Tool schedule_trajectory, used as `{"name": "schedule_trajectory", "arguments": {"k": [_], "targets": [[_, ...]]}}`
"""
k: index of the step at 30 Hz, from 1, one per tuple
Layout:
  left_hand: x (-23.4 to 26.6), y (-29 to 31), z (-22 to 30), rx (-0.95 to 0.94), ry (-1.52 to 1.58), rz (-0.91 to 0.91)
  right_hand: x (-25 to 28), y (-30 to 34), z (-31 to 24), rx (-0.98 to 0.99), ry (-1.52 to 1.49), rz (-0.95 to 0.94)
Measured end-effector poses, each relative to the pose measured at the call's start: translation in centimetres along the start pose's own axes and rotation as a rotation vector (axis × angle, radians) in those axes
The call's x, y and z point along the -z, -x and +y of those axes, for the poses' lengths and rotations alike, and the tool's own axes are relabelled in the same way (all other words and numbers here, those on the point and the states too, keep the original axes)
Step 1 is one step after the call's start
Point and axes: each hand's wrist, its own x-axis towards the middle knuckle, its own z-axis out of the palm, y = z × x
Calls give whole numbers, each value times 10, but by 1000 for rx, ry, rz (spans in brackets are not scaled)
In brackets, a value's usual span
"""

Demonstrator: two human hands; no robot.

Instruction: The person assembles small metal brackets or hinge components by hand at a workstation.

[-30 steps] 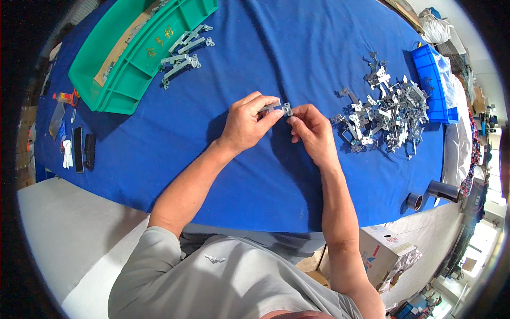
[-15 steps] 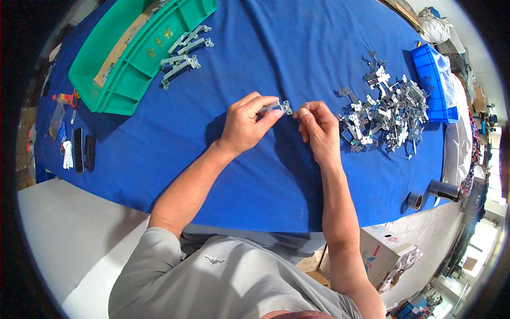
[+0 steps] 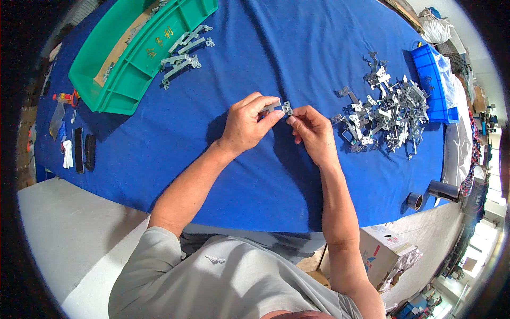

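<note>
Over the middle of the blue cloth, my left hand [image 3: 246,122] pinches a small silver metal bracket [image 3: 287,108] between thumb and fingers. The bracket's end, with holes in it, sticks out to the right. My right hand [image 3: 315,133] is closed, its thumb and index fingertips meeting right at that end. Whether the right fingertips grip the bracket itself or some tiny piece against it cannot be made out. Several similar brackets [image 3: 183,64] lie at the far left beside the green bin, and a large heap of metal brackets [image 3: 390,111] spreads to the right of my right hand.
A long green plastic bin [image 3: 125,98] stands at the far left, a blue crate [image 3: 433,85] at the right edge. Two dark cylinders, one a short tube [image 3: 414,201], are near the front right corner. Dark narrow objects [image 3: 79,150] and a red-capped bottle [image 3: 65,99] lie left.
My right hand has moved left, bringing its fingertips up to the bracket's end. The left hand has stayed nearly still, holding the bracket.
</note>
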Motion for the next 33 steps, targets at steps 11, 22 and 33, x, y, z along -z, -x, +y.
{"name": "schedule_trajectory", "arguments": {"k": [11, 22, 33], "targets": [[-2, 2, -3, -58, -10, -83, -4, -3, 8, 377, 162, 142], [3, -1, 4, 21, -22, 15, 0, 2, -6, -80, 4, -23], [0, 1, -1, 1, 19, -18, -1, 1, 2, 22, 9, -3]]}}
